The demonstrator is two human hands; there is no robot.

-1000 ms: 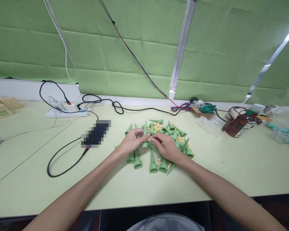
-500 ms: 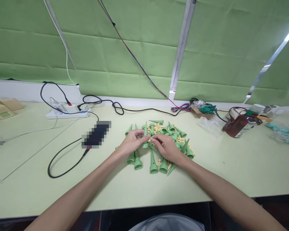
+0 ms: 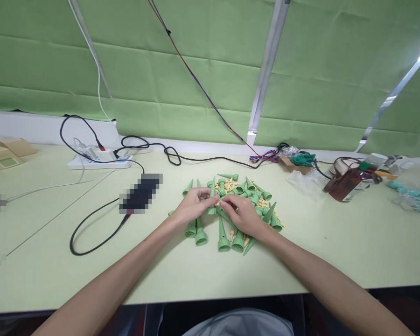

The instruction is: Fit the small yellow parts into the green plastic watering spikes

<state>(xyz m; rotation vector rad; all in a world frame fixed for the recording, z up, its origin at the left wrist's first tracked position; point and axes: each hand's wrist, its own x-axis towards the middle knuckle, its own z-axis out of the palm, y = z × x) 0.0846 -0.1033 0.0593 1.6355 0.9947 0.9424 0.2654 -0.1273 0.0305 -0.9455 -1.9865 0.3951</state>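
My left hand is closed around a green plastic watering spike, held with its narrow tip pointing up. Against the side of that spike, the fingers of my right hand pinch a small yellow plastic piece, mostly covered by the fingertips. Both hands meet over a loose pile of green spikes. A spike with an open round base lies toward me. Small yellow valve pieces are scattered behind my hands, and a single yellow piece lies between spikes in front.
A dark blurred device with a black cable lies at left, before a white power strip. Along the back wall runs a black cable. To the right stand a small cardboard box, a clear plastic bag and a tilted brown bottle.
The camera view has shifted slightly. Both hands keep their place and grip on the spike and the small yellow piece.
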